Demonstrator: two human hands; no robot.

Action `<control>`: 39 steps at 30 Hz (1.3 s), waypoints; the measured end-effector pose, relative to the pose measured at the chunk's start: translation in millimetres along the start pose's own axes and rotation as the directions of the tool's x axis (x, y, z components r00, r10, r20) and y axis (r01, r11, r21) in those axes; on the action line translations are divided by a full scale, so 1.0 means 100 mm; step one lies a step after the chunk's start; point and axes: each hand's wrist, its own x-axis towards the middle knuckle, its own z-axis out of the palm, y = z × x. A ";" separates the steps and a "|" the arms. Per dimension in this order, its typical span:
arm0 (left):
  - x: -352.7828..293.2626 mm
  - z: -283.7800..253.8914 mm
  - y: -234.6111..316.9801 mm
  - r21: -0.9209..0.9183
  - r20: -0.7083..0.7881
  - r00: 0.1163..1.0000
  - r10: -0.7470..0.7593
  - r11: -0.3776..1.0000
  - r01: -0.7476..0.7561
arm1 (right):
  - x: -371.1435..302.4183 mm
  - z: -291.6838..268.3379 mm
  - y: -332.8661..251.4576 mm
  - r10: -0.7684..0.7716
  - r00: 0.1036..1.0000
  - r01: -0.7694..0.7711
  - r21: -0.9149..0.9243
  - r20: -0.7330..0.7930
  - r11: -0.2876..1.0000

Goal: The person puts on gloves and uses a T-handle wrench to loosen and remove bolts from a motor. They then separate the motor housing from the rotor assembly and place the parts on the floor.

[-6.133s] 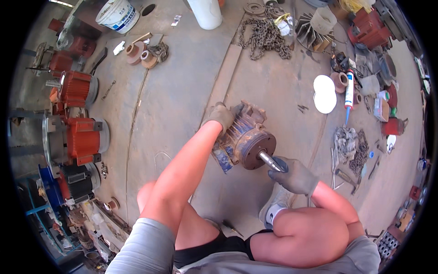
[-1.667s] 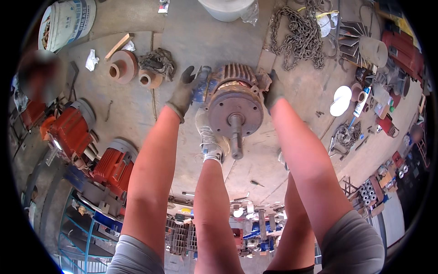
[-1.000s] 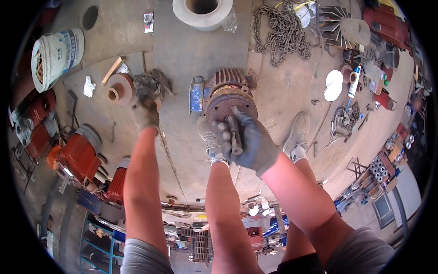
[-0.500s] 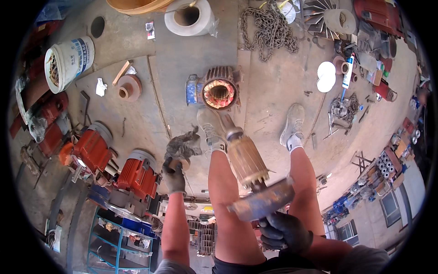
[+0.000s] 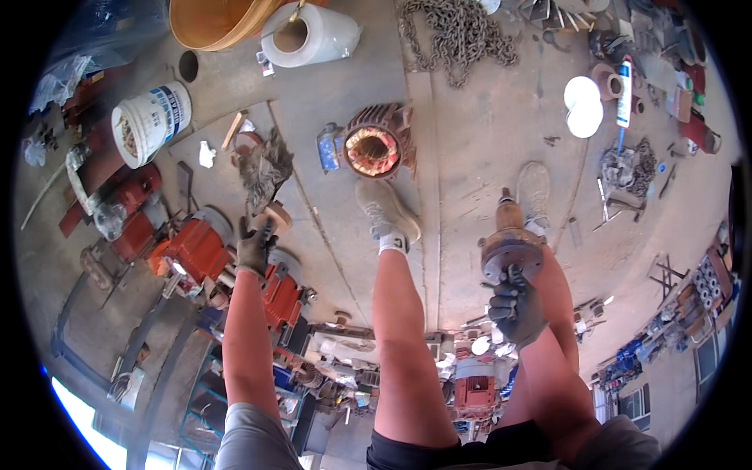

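Note:
My right hand, in a dark glove, is closed round the shaft end of a motor rotor. The rotor points away from me, with its round, dark flanged end plate towards my hand and its shaft tip near my right shoe. My left hand, also gloved, is out to the left with its fingers apart. Just beyond its fingertips is a dark, crumpled rag. A small brown block-like piece is close to the fingers; whether they touch it I cannot tell. An open motor housing with red-and-cream windings stands ahead of my left shoe.
Orange-red motors line the left side. A white bucket, a plastic film roll and a heap of chain lie farther off. At right are white discs and a sealant tube.
My right hand has swung the rotor to the right and away from me. My left hand has moved left and forward, and the rag has left its fingers.

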 end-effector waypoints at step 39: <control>-1.85 4.35 -1.01 0.408 0.267 0.937 0.226 0.854 -0.322 | -0.38 0.48 -0.30 -0.183 0.945 0.032 -0.480 -0.270 0.877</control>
